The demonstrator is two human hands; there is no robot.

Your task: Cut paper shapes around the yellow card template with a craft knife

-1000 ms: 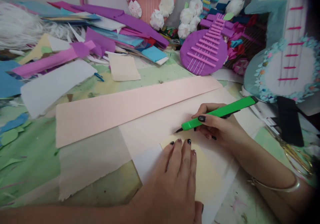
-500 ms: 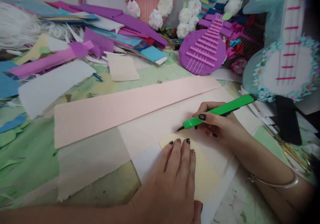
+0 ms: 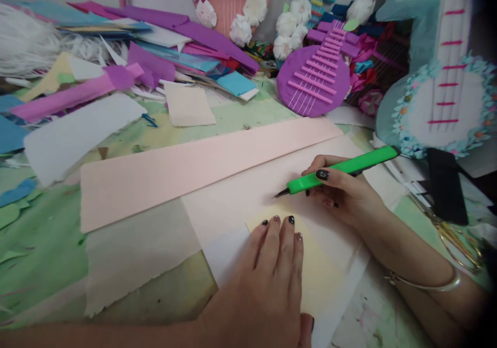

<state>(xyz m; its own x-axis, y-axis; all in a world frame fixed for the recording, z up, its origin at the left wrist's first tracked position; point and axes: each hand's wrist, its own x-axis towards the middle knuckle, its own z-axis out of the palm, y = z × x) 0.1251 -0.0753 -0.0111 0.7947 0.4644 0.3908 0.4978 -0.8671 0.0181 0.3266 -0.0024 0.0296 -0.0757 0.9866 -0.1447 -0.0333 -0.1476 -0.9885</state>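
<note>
My left hand (image 3: 267,275) lies flat, fingers stretched out, on a pale yellow paper piece (image 3: 320,257). That piece rests over a large pale pink sheet (image 3: 233,198), with a white sheet (image 3: 225,252) showing at its left. In my right hand (image 3: 345,192) is a green utility knife (image 3: 344,169), gripped like a pen. Its blade points left, just above the yellow piece's top edge; I cannot tell whether it touches the sheet. Beyond both hands lies a long pink paper strip (image 3: 186,169), partly over the pink sheet.
Gold-handled scissors (image 3: 452,234) and a black strip (image 3: 446,187) lie at the right. A purple paper lute (image 3: 314,81) and a blue-green one (image 3: 446,94) stand behind. Coloured paper scraps (image 3: 186,32) pile at the back left, beside white shredded strands (image 3: 27,40).
My right hand has lifted the knife slightly up and to the right, so its tip sits farther from the yellow piece's edge. My left hand has stayed in place.
</note>
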